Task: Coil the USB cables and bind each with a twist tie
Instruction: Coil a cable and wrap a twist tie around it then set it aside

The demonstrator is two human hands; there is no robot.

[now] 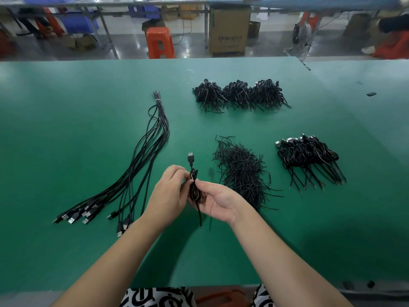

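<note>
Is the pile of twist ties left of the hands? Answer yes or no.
No, the twist ties lie right of both hands, which hold a coiled cable; the uncoiled cables lie left.

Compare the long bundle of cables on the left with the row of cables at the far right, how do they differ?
The left bundle lies stretched out full length; the right row is coiled into short bunches. The left bundle's USB plugs point toward the person; the right row's point away. Both are black USB cables on the green table.
</note>
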